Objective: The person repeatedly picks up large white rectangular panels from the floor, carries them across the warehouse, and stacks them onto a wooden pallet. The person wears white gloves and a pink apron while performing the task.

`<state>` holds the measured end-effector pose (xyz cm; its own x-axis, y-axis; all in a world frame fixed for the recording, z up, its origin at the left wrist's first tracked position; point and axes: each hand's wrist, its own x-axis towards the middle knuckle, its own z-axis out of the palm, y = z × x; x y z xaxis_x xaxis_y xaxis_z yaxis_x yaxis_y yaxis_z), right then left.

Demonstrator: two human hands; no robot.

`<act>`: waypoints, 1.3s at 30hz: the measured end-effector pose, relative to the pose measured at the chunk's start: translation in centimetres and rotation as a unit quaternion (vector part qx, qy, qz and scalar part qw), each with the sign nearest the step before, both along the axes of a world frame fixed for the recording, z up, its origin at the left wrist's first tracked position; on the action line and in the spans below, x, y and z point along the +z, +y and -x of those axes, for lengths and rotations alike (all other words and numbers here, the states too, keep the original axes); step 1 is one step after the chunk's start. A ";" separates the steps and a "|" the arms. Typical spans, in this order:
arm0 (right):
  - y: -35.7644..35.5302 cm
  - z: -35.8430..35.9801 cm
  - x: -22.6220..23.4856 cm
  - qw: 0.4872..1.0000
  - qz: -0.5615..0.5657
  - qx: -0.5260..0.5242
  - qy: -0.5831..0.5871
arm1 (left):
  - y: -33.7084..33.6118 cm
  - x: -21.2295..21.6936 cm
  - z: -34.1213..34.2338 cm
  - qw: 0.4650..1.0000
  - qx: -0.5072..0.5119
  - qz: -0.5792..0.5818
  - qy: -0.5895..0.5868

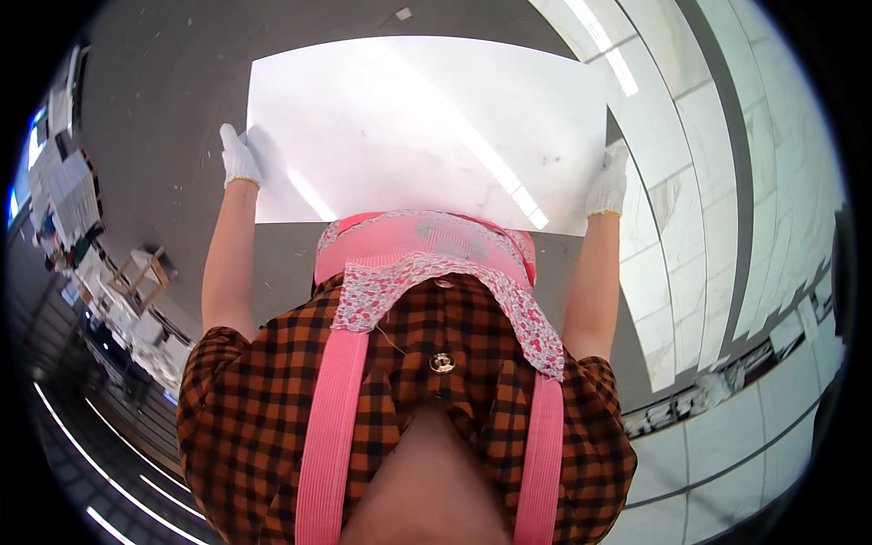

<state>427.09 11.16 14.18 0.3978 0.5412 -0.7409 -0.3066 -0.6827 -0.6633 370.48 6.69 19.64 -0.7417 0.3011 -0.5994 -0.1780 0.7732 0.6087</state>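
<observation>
A large glossy white tile (409,136) with faint grey marks spans the space in front of my body, its near edge close to my pink apron. White gloves cover both hands. At the tile's left edge, my left hand (240,159) grips it with the thumb up along the side; the fingers behind are hidden. My right hand (607,182) holds the opposite edge, its fingers partly out of sight beneath the tile. Bright strips of light reflect across the surface.
To the right, rows of pale marbled tiles (672,182) lie on the grey floor (163,118). Stacked panels (73,195) and a wooden stand (141,272) are at the far left. A small white scrap (403,14) lies beyond the tile.
</observation>
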 end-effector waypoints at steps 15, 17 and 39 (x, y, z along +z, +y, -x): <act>16.3 17.1 1.5 0.952 -0.039 0.301 0.047 | -10.4 -0.1 7.5 0.957 0.260 -0.127 -0.009; 19.1 19.4 1.3 0.946 -0.064 0.314 0.045 | -9.4 3.5 6.3 0.938 0.291 -0.189 0.005; 35.7 71.5 0.4 0.756 -0.161 0.625 0.109 | -14.4 -12.0 15.1 0.659 0.682 -0.313 0.050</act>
<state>355.58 46.84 14.53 -0.6860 0.5592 -0.4655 0.3188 -0.3441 -0.8832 355.38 -7.72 7.68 -0.6037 -0.5219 -0.6026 -0.3828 -0.4732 0.7934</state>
